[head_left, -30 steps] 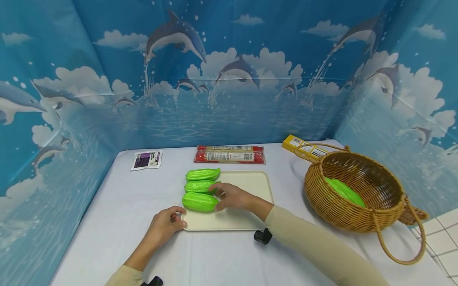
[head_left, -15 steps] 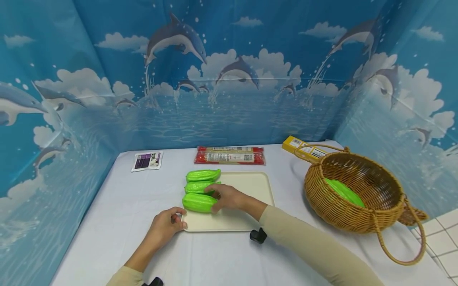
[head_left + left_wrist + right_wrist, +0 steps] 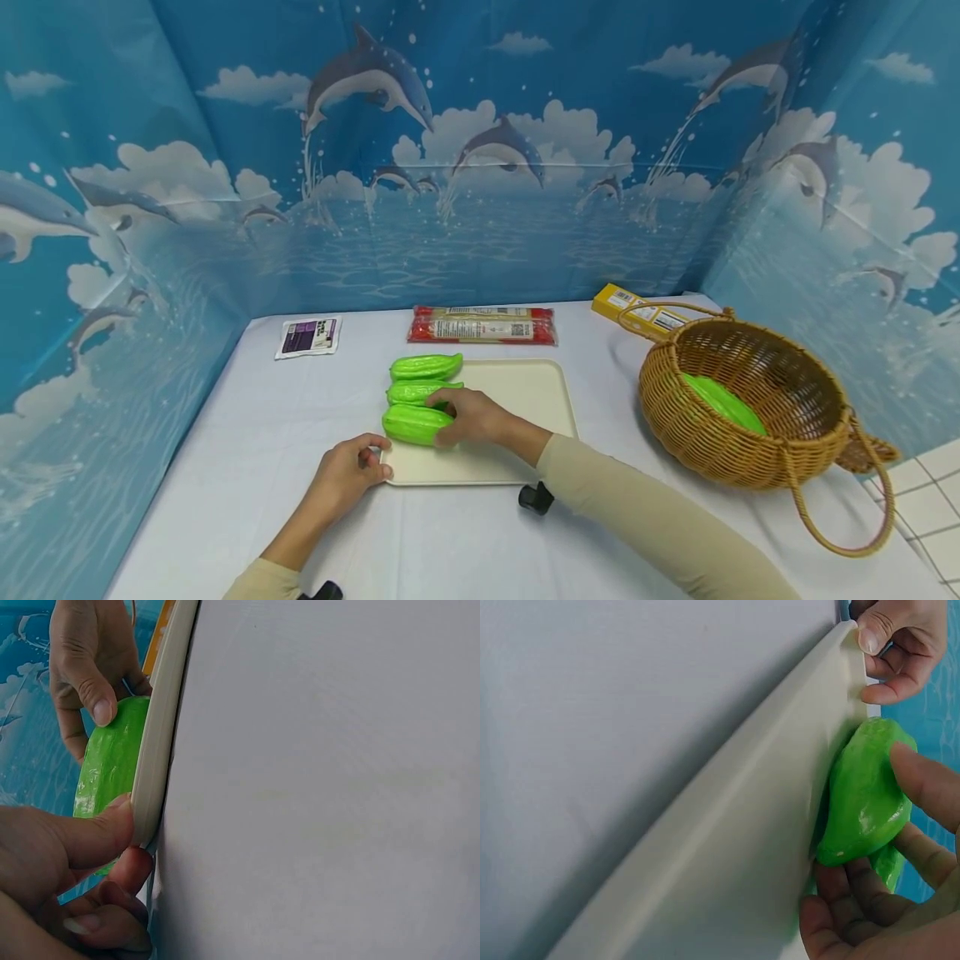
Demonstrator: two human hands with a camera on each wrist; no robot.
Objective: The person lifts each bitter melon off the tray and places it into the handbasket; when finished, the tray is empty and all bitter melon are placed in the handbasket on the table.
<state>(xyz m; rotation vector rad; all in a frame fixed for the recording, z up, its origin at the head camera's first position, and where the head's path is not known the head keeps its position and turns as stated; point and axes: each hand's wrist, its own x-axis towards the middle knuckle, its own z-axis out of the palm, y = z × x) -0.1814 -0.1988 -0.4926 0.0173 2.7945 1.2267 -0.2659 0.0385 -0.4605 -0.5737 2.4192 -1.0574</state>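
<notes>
Three bright green ridged gourds lie side by side across the left part of a cream tray (image 3: 517,400): a far gourd (image 3: 426,367), a middle gourd (image 3: 412,392) and a near gourd (image 3: 408,423). My right hand (image 3: 476,417) holds the near gourd by its right end, thumb on the near side and fingers on the far side. In the right wrist view that gourd (image 3: 870,787) sits between thumb and fingers, against the tray (image 3: 735,825). My left hand (image 3: 347,475) pinches the tray's near left corner; the left wrist view shows its thumb (image 3: 105,832) on the rim.
A wicker basket (image 3: 675,417) with handles stands at the right, a green thing (image 3: 723,404) inside. Behind it lies a yellow box (image 3: 618,300). Red-ended clear packets (image 3: 480,325) lie beyond the tray, and a white and purple sachet (image 3: 309,336) at the back left.
My right hand has moved slightly left onto the near gourd's end and closed its fingers about it. The left hand and the tray look the same.
</notes>
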